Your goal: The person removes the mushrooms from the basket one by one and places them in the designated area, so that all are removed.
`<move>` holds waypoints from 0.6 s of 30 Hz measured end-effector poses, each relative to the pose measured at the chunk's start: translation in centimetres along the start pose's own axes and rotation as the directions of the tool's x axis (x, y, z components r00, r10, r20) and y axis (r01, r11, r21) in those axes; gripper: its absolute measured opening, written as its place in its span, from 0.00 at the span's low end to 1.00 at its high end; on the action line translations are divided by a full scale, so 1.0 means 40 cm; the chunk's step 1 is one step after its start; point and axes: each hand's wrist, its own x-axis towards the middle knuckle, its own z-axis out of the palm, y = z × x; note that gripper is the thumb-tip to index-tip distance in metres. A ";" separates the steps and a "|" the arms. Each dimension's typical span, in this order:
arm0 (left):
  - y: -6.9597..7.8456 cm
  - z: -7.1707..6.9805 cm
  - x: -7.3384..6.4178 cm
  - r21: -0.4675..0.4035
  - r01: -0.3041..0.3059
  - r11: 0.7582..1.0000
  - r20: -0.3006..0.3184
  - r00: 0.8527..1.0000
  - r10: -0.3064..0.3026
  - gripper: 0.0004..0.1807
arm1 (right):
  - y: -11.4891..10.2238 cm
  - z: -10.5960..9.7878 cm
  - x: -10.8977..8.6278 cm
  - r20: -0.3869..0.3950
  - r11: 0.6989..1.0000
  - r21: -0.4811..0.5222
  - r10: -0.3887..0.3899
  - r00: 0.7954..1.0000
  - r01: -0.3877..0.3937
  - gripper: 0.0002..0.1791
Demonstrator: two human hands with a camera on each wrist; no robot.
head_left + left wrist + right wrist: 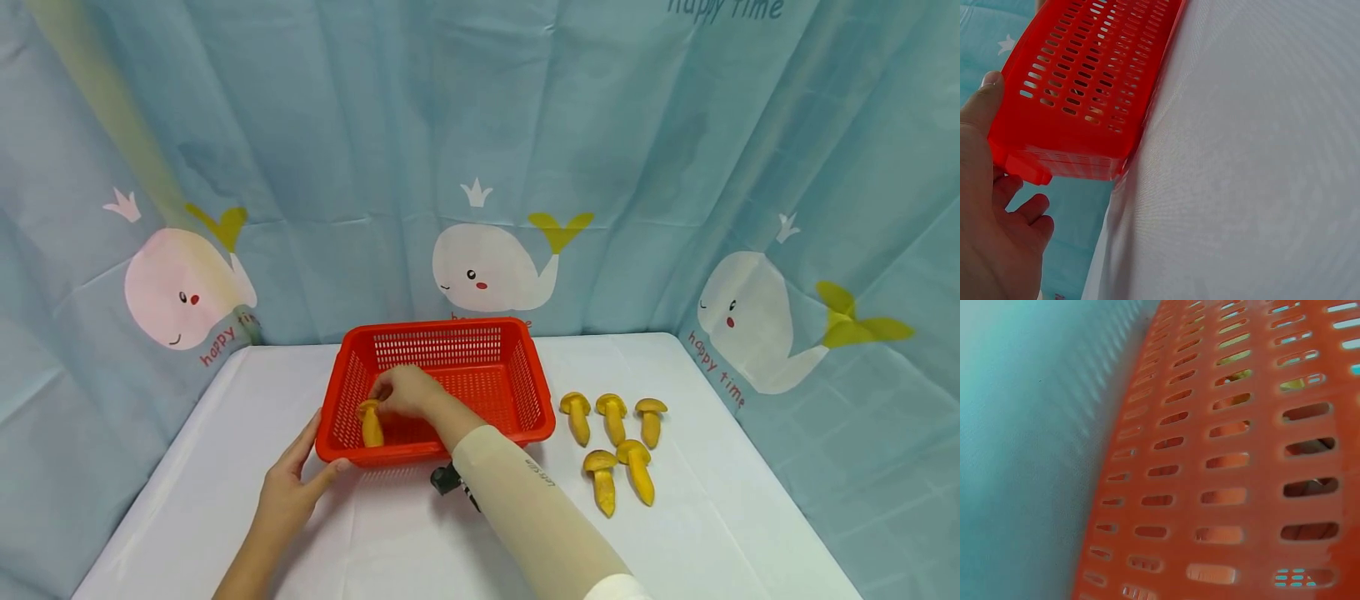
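Note:
A red plastic basket (442,327) with slotted walls stands on the white table. My left hand (288,487) grips its front left corner, thumb on the front side and fingers round the left end; the left wrist view shows the thumb (986,100) against the slotted wall. My right hand (408,390) reaches over the front rim into the basket. Its fingertips pinch at the cap of a yellow mushroom (372,427), whose stem points toward the basket's front wall. From the right wrist, the basket wall (1260,475) hides most of that hand.
Several yellow mushrooms lie right of the basket in two loose rows, among them one at the back right (651,423) and one in front (602,483). A blue curtain (360,167) with whale prints hangs behind the white table (420,542).

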 end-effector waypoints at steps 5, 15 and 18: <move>-0.004 0.000 0.000 0.009 0.012 1.000 0.002 1.000 -0.012 0.48 | -0.008 -0.012 0.000 -0.051 0.998 -0.006 -0.061 0.997 0.061 0.07; -0.010 0.001 0.002 -0.009 0.000 1.000 -0.006 1.000 0.000 0.48 | -0.019 -0.052 -0.027 -0.170 0.990 0.044 -0.124 0.978 0.133 0.08; -0.008 0.000 0.001 -0.001 0.008 1.000 -0.005 1.000 -0.008 0.48 | -0.019 -0.069 -0.041 -0.185 0.985 0.085 -0.133 0.974 0.150 0.08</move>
